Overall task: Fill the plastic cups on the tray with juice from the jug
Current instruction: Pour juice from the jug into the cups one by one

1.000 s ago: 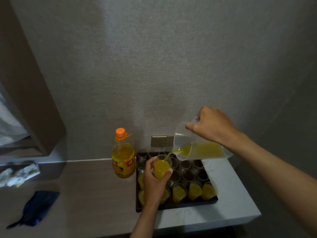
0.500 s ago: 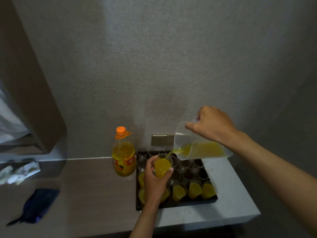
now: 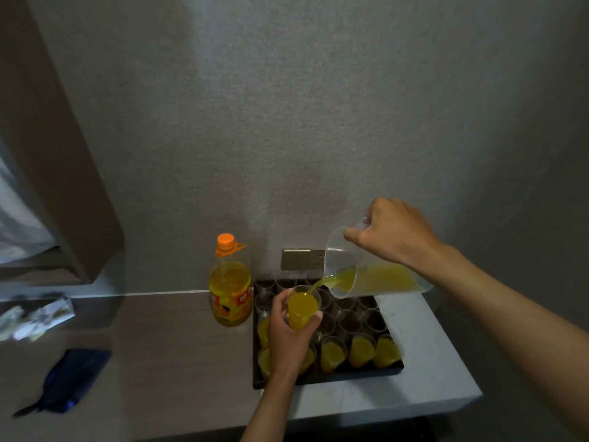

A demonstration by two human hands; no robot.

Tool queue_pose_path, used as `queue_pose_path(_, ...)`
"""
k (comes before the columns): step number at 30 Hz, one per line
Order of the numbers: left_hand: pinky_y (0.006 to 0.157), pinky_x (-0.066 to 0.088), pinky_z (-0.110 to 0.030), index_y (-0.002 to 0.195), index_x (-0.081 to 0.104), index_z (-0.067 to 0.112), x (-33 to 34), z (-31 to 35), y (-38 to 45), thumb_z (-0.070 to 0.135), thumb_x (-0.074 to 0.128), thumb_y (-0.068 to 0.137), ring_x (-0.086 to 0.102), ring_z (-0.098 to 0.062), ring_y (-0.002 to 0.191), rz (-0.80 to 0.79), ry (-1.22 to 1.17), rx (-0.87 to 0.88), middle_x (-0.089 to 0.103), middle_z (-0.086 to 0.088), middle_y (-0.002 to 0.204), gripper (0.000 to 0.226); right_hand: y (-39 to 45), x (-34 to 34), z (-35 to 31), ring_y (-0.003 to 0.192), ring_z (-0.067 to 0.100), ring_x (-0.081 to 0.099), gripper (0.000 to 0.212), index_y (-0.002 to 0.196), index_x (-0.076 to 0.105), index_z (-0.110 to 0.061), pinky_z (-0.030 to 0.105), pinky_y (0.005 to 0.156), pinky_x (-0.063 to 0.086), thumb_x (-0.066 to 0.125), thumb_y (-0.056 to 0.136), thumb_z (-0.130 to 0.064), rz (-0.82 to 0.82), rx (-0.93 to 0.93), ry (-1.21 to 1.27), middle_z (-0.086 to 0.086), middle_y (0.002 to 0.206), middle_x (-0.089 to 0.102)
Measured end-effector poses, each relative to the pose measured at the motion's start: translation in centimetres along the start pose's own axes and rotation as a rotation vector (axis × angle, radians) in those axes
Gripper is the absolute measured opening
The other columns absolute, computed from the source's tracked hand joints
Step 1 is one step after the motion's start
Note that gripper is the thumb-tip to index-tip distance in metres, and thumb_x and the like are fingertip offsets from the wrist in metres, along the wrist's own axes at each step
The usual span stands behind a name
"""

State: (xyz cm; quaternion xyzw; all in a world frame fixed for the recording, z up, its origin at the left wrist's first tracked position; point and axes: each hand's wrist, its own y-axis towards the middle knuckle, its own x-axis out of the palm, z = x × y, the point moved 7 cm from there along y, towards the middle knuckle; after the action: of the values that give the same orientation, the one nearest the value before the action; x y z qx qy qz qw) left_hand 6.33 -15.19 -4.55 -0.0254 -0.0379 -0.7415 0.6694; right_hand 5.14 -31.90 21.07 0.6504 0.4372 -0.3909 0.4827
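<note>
Clear plastic jug (image 3: 376,275), clear plastic cup (image 3: 302,306), matt textured wall (image 3: 287,122).

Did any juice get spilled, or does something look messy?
No spill shows. The yellow stream from the tilted clear plastic jug lands inside the clear plastic cup that the left hand holds above the dark tray.

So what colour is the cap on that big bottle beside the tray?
Orange. The bottle's cap shows clearly in the head view, above the yellow juice inside.
</note>
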Motion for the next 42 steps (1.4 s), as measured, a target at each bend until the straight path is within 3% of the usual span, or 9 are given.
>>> queue_pose_path(4,0.077,0.053,-0.013,0.125,0.056,0.037,0.0,0.0,-0.1,0.019,0.089,0.076,0.066,0.001,0.102,-0.001,-0.004,0.004,0.068,0.01,0.117,0.062,-0.2,-0.1,-0.1,0.044,0.014,0.033,0.045,0.053,0.047,-0.019,0.031,0.051,0.034,0.07,0.085,-0.041,-0.009,-0.008,0.003,-0.003,0.048,0.038)
queue_pose_path(11,0.082,0.056,-0.022,0.125,0.056,0.037,0.2,-0.4,-0.2,0.019,0.09,0.075,0.066,-0.004,0.105,0.001,-0.004,0.016,0.068,0.01,0.117,0.064,-0.6,-0.2,-0.1,0.045,0.015,0.034,0.047,0.055,0.045,-0.017,0.03,0.05,0.031,0.07,0.086,-0.042,-0.002,0.02,-0.021,-0.003,0.049,0.038)
queue_pose_path(27,0.081,0.058,-0.027,0.122,0.056,0.04,0.6,-0.5,-0.4,0.021,0.09,0.075,0.067,-0.004,0.101,-0.014,-0.013,0.012,0.068,0.014,0.112,0.061,-0.8,-0.3,0.0,0.044,0.015,0.033,0.049,0.051,0.043,-0.019,0.029,0.049,0.029,0.07,0.086,-0.04,-0.002,0.01,-0.018,-0.004,0.047,0.037)
queue_pose_path(42,0.081,0.058,-0.025,0.125,0.056,0.032,0.4,-0.5,-0.2,0.017,0.089,0.076,0.068,-0.003,0.102,-0.013,-0.014,0.016,0.07,0.016,0.112,0.06,-1.5,1.4,3.1,0.039,0.009,0.029,0.046,0.051,0.046,-0.021,0.028,0.048,0.029,0.071,0.086,-0.035,-0.006,0.126,0.259,-0.009,0.042,0.035)
